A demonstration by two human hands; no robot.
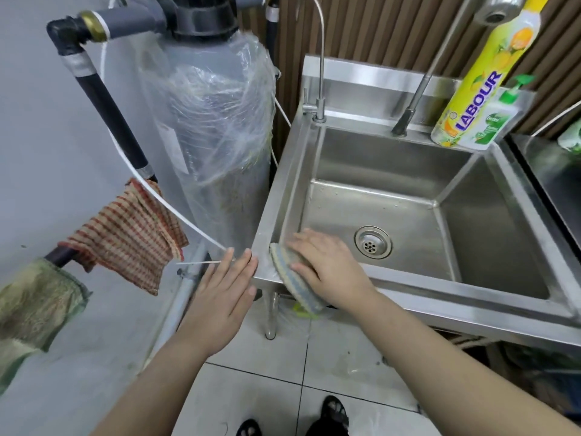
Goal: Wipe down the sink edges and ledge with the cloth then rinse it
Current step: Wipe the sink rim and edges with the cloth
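A steel sink point(471, 294) fills the right of the view, its drain point(373, 242) near the basin's front. A striped blue and cream cloth point(294, 276) lies over the sink's front left corner and hangs down the front edge. My right hand point(327, 262) presses flat on the cloth, thumb curled along its lower side. My left hand point(228, 287) hovers with straight fingers just left of that corner, fingertips close to the sink's outer edge, holding nothing.
A thin faucet point(320, 58) and a second tap point(412, 102) stand on the back ledge point(361, 121). Yellow dish soap point(484, 80) and a green pump bottle point(496, 121) sit at the back right. A wrapped filter tank point(213, 127) and hanging rags point(125, 234) are left.
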